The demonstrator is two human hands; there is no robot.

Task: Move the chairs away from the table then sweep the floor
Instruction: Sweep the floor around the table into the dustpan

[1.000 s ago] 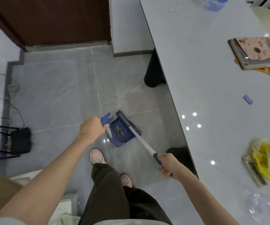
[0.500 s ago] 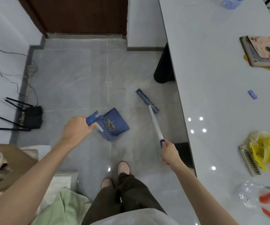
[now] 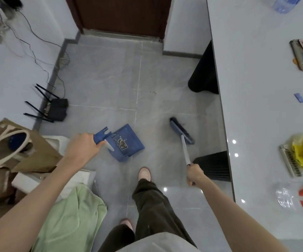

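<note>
Your left hand (image 3: pixel 82 148) grips the dustpan (image 3: pixel 127 142) handle, your right hand (image 3: pixel 194 174) the broom (image 3: pixel 182 133), its head near the table (image 3: pixel 256 88) edge, open floor (image 3: pixel 110 79) beyond.

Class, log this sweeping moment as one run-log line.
left hand: grips dustpan handle | right hand: grips broom handle | broom head: on floor, apart from dustpan | debris specks: unswept

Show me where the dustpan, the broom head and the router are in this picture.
dustpan (image 3: pixel 127 142): head view, middle of the blue pan.
broom head (image 3: pixel 181 130): head view, middle of the bristle block.
router (image 3: pixel 58 110): head view, black body by the wall.
</note>
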